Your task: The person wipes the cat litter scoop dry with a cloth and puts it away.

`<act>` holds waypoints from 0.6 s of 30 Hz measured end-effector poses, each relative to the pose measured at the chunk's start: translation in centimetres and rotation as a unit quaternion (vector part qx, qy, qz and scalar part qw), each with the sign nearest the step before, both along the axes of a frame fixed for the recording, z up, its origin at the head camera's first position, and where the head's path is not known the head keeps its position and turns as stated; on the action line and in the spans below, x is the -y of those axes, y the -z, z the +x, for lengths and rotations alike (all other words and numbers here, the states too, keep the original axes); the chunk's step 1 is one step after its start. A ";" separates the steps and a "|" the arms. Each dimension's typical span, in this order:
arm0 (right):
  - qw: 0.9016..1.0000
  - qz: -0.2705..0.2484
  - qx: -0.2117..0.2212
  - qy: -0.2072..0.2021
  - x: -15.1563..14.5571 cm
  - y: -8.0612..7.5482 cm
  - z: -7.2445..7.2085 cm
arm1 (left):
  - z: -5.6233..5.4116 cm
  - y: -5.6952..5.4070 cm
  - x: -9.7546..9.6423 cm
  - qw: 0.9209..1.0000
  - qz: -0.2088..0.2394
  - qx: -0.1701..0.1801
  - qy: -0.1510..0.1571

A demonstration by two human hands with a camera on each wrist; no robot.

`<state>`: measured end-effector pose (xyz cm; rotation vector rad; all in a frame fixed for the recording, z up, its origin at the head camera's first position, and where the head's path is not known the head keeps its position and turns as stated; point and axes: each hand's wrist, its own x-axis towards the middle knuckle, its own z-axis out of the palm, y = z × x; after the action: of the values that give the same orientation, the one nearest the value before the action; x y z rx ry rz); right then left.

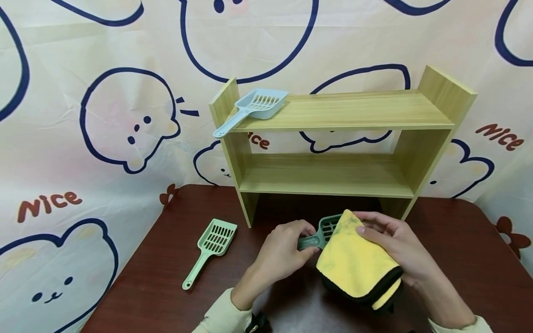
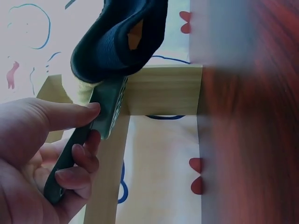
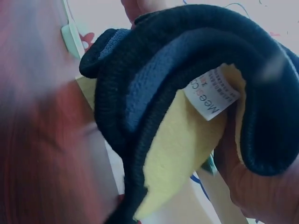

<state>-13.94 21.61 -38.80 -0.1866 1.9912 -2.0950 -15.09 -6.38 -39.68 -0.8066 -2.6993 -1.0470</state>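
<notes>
My left hand (image 1: pixel 285 249) grips the handle of a dark green slotted litter scoop (image 1: pixel 327 227), its thumb laid along the handle in the left wrist view. A folded cloth (image 1: pixel 358 261), yellow on one face with black edging and a dark blue-grey other face, covers part of the scoop's head. My right hand (image 1: pixel 397 245) holds this cloth against the scoop, thumb on the yellow side. In the right wrist view the cloth's folds and a white label (image 3: pixel 212 93) hang close to the camera. Both hands are above the table, in front of the shelf.
A light green litter scoop (image 1: pixel 216 236) lies on the dark red-brown table (image 1: pixel 158 277) to the left. On the top board of a wooden two-tier shelf (image 1: pixel 350 111) sits a light blue scoop (image 1: pixel 260 102), its handle jutting over the front edge. A patterned curtain hangs behind.
</notes>
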 end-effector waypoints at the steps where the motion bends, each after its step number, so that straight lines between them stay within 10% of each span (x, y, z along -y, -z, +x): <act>1: 1.000 0.009 0.002 0.003 0.2 0.0 0.0 | 0.0 0.1 -0.1 1.000 -0.004 -0.003 -0.001; 9: 0.995 0.089 -0.008 0.038 0.4 0.1 0.1 | 0.0 0.4 -0.3 1.000 -0.020 -0.011 0.010; 18: 0.998 0.039 -0.028 0.049 -2.3 -0.9 -0.3 | -0.9 -0.1 1.3 0.999 0.022 0.037 0.024</act>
<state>-14.20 23.93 -37.89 -0.1378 2.1517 -2.0863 -15.94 -7.72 -39.63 -0.8453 -2.7195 -1.1647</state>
